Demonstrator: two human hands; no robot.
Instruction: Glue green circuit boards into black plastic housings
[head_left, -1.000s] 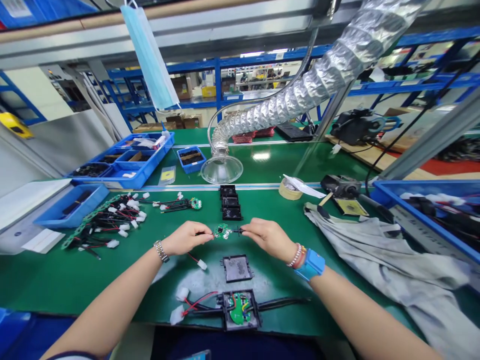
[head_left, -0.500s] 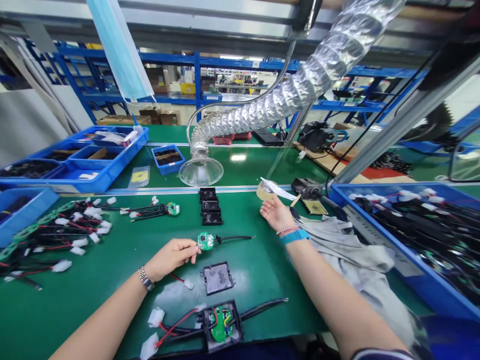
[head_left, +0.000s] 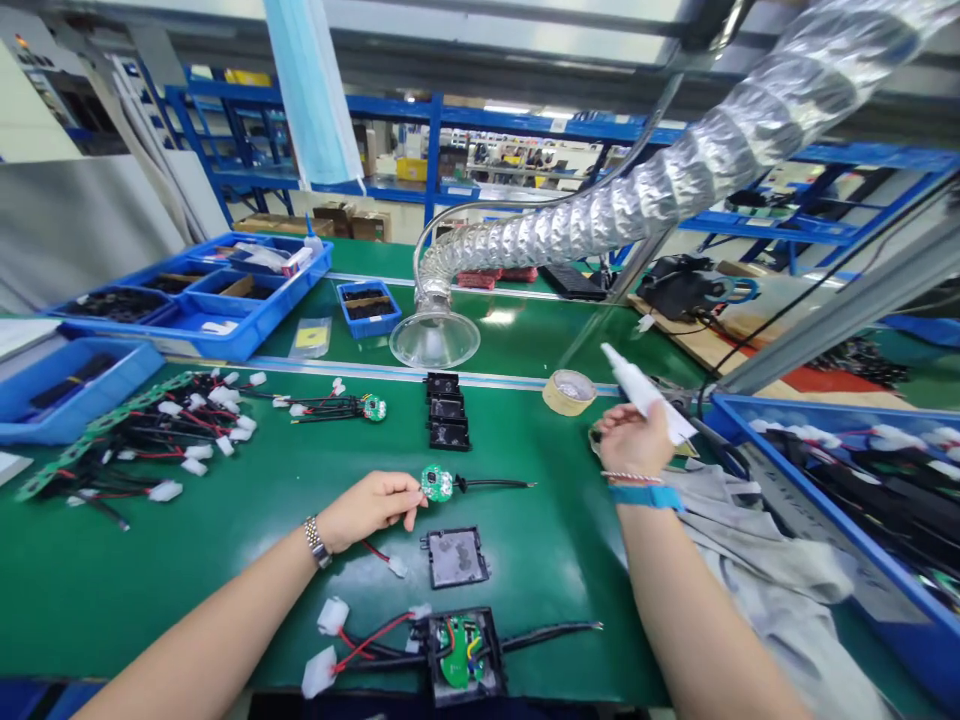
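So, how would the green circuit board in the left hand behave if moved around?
The circuit board is probably stiff, being a flat plate. It seems light: the left hand pinches it by an edge. Its black cable, thin and long, may swing or drag.

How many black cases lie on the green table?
5: three cases in a row near the clear funnel, one nearer, one nearest holding a green board. More may hide.
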